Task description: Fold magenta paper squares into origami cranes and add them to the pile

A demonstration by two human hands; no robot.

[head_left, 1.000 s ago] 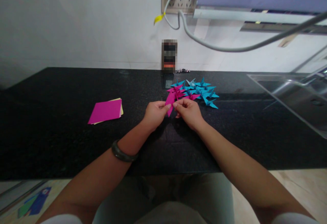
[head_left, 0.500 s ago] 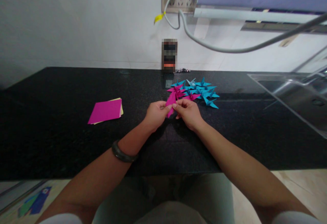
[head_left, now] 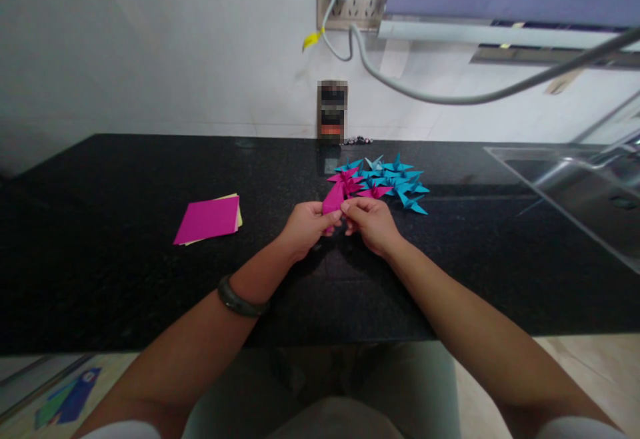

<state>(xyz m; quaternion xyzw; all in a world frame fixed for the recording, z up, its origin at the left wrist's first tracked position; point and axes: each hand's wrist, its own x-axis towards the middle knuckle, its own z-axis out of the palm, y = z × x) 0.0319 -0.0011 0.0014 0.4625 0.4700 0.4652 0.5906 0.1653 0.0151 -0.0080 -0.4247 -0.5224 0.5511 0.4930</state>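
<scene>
A folded piece of pink origami paper (head_left: 333, 200) is held up just over the counter between both hands. My left hand (head_left: 305, 229) grips its left side, thumb across the lower part. On the other side, my right hand (head_left: 371, 224) pinches its right edge between thumb and fingers. The paper's lower end is partly hidden by my fingers. Just beyond the hands lie several folded blue paper cranes (head_left: 395, 179), a pale one (head_left: 374, 163) among them. Pink cranes (head_left: 375, 191) lie at the near and left side of that group.
A stack of square paper (head_left: 209, 219), pink on top with yellow beneath, lies to the left on the black counter (head_left: 125, 279). A phone-like device (head_left: 332, 112) leans on the wall. At the right is a metal sink (head_left: 590, 192); a grey cable (head_left: 450, 99) hangs from the socket.
The lower tip of the pink paper, which pointed down between my hands, is now folded or tucked under my left thumb. Both hands stay in nearly the same place.
</scene>
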